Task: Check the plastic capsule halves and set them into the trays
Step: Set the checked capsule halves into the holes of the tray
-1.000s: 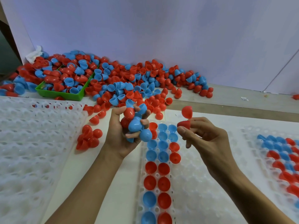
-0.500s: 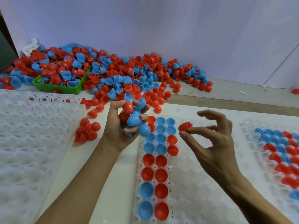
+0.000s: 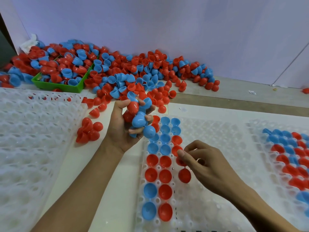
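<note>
My left hand (image 3: 121,129) grips a bunch of red and blue capsule halves (image 3: 138,120) above the top left corner of the middle clear tray (image 3: 217,190). That tray holds two columns of red and blue halves plus the start of a third column. My right hand (image 3: 207,163) is low over the third column and pinches a hinged red capsule pair (image 3: 184,174): one half sits under my thumb, the other lies over a tray hole just below.
A big heap of red and blue halves (image 3: 133,76) lies along the back wall, partly in a green bin (image 3: 66,87). An unfilled clear tray (image 3: 25,148) is on the left. A partly filled tray (image 3: 292,156) is on the right. A few red halves (image 3: 88,131) lie loose.
My right hand has come down from in front of me to the tray's third column with the red capsule pair. My left hand has kept its bunch in place.
</note>
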